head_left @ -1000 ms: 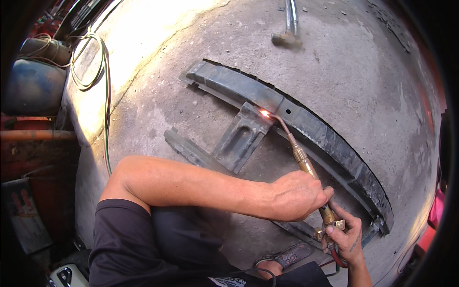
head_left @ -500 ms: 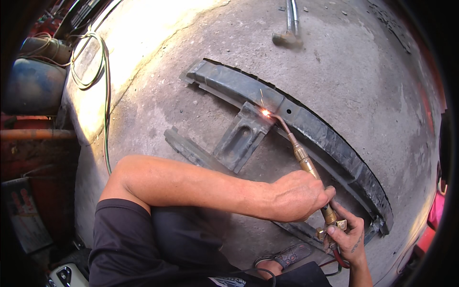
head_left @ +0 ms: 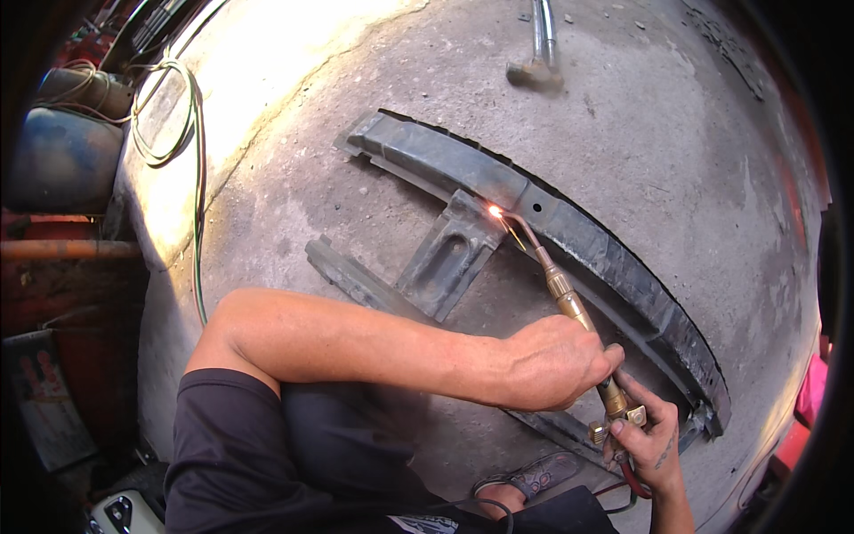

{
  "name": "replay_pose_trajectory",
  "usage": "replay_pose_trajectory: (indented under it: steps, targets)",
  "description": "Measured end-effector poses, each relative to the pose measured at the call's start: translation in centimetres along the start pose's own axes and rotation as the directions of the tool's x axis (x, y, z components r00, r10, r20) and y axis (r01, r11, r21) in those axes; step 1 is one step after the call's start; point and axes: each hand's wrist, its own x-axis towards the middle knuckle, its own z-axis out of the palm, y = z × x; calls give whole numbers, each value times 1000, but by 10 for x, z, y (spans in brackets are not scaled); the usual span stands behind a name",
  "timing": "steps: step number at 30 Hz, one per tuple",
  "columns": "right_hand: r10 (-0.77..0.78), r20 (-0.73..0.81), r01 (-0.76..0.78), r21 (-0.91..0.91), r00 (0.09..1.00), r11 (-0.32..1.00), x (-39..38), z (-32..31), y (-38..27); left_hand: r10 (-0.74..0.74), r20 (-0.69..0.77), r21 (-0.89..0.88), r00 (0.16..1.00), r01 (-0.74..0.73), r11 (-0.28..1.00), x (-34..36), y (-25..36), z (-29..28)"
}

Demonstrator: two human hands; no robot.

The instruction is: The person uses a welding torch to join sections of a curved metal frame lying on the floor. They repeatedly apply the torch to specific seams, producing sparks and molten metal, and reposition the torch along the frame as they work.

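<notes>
A brass gas torch (head_left: 559, 285) slants up and left across the lower right. My left hand (head_left: 556, 363) is closed round its body, and my right hand (head_left: 654, 436) grips the valve end, where a red hose leaves it. The torch's bent copper tip meets a bright orange glow (head_left: 495, 212) at the seam between a long, curved dark metal beam (head_left: 445, 156) and a short pressed metal bracket (head_left: 452, 254). A thin spark streaks down right from the glow. Both metal parts rest on the concrete floor. My left forearm hides part of the lower metal.
A hammer (head_left: 535, 76) lies beyond the beam. Coiled hoses (head_left: 196, 116) run along the left, beside a blue rounded tank (head_left: 67, 160) and an orange pipe (head_left: 71, 251). A sandalled foot (head_left: 543, 476) is below my hands. Something pink (head_left: 811, 392) shows at the right edge.
The spark that rose above the glow now streaks down and right beside the torch tip. The glow is slightly smaller. Both hands and the torch hold almost the same place.
</notes>
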Motion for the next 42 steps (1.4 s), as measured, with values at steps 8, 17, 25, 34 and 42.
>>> replay_pose_trajectory:
  steps: [8,17,25,34,42]
  targets:
    - [10,-1,-10,76,1000,997,0,-2,6,-1,-29,-6,1000,1,1000,0,0,2]
    - [4,-14,-3,130,1000,991,-3,-3,8,8,-14,5,1000,-8,1000,1,2,0]
    - [6,-5,-6,59,1000,998,-1,-1,8,3,-6,-6,1000,-3,1000,-1,2,0]
    - [-8,-2,8,2,1000,1000,1,0,5,-5,-12,-8,1000,5,1000,-1,1,2]
    - [21,-9,-19,201,1000,979,0,0,12,8,-22,-6,1000,-8,1000,0,2,-1]
